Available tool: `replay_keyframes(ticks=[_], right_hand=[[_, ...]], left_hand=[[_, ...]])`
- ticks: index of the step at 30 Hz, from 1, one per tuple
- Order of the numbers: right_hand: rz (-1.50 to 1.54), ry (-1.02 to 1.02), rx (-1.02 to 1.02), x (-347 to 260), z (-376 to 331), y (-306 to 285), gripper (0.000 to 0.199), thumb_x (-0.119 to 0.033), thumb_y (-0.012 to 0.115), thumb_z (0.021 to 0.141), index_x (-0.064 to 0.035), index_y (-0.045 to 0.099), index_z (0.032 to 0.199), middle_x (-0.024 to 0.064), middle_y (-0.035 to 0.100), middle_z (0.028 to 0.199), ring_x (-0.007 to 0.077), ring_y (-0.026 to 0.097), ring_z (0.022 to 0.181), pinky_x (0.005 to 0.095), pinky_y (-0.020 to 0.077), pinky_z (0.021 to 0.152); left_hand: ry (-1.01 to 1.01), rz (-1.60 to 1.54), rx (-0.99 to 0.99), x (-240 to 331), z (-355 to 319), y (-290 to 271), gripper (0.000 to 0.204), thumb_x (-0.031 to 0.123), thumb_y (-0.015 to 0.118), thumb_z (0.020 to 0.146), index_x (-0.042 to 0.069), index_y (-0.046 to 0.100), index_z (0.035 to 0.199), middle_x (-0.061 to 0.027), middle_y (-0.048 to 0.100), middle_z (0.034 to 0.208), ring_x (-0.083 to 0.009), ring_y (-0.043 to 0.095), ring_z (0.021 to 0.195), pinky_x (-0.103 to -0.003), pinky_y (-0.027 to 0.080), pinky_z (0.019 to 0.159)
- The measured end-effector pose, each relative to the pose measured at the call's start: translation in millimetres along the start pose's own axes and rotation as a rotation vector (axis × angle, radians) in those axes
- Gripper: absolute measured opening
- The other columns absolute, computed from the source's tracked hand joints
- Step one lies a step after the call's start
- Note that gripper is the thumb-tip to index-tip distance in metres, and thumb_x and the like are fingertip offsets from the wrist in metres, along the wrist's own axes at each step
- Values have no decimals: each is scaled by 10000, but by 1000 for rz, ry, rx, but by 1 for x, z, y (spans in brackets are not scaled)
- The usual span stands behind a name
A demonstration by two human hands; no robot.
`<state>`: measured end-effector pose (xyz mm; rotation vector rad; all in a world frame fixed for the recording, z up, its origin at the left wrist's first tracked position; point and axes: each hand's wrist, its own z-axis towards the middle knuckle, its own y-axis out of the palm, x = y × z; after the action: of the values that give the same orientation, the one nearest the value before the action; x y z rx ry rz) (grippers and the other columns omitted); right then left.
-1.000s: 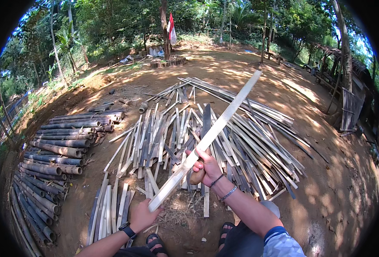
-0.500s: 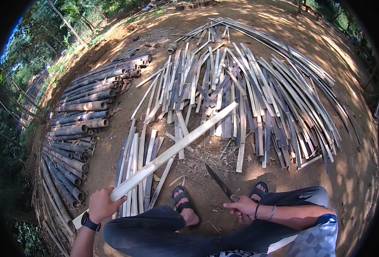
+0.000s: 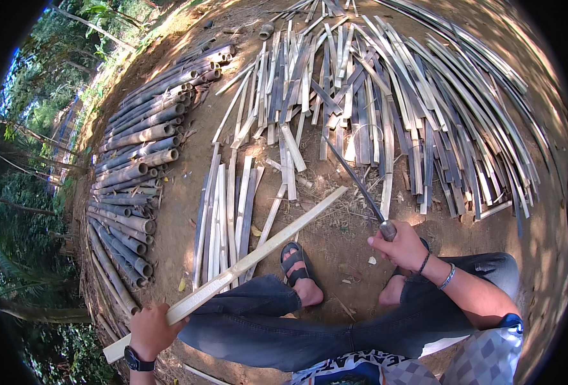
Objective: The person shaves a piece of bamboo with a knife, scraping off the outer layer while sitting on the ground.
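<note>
My left hand (image 3: 154, 330), with a dark watch at its wrist, is closed around the lower part of a long pale bamboo strip (image 3: 268, 247). The strip slants up and to the right across my left thigh, its far end in the air over the ground. My right hand (image 3: 400, 246) grips the handle of a long knife (image 3: 365, 190) in front of my right knee. Its narrow dark blade points up and away to the left, apart from the strip.
Split bamboo strips (image 3: 434, 109) lie in a wide fan ahead and to the right. A smaller bundle of strips (image 3: 223, 221) lies beyond my left knee. Whole bamboo poles (image 3: 144, 135) are stacked at left. My sandaled left foot (image 3: 302, 273) stands on dirt with scattered shavings.
My right hand has risen and moved right, swinging the knife blade higher. The bamboo strip's far end has dropped lower and its slant is flatter. The whole view has shifted downward.
</note>
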<state>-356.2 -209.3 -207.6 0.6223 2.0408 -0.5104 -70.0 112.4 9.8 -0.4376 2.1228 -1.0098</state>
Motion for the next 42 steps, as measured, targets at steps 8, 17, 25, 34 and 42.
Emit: replay_keyframes(ticks=[8, 17, 25, 34, 42], right_hand=[[-56, 29, -71, 7, -7, 22, 301, -257, 739, 776, -16, 560, 749, 40, 583, 563, 96, 578, 525, 254, 461, 505], [-28, 15, -85, 13, -13, 26, 291, -248, 737, 770, -13, 565, 753, 42, 586, 564, 97, 561, 507, 254, 446, 481], [-21, 70, -109, 11, -13, 27, 305, -255, 745, 772, -12, 561, 783, 40, 582, 582, 85, 547, 487, 235, 423, 432], [-65, 92, -115, 16, -12, 33, 305, -267, 742, 750, -15, 569, 743, 44, 586, 558, 103, 566, 495, 255, 444, 468], [12, 138, -135, 16, -8, 24, 292, -244, 738, 760, -20, 551, 750, 29, 570, 552, 91, 526, 451, 248, 405, 386]], left_hand=[[-173, -3, -14, 33, -39, 10, 481, 449, 697, 742, 44, 583, 973, -164, 641, 795, -317, 646, 783, -406, 483, 677], [-430, 241, 754, 66, -74, 78, 788, 475, 771, 655, 120, 477, 1294, -138, 437, 1341, -365, 352, 1295, -550, 217, 1080], [-661, 341, 1267, 43, -90, 136, 1044, 744, 659, 607, 106, 371, 1381, -170, 333, 1441, -384, 281, 1340, -591, 240, 1063], [-705, -245, 1687, 35, -62, 172, 1014, 654, 594, 758, 16, 201, 1441, -225, 267, 1459, -371, 230, 1366, -511, 188, 1126], [-310, -1980, 1717, 23, -30, 136, 750, 516, 415, 913, -15, 254, 1418, -240, 327, 1421, -354, 309, 1333, -461, 235, 1129]])
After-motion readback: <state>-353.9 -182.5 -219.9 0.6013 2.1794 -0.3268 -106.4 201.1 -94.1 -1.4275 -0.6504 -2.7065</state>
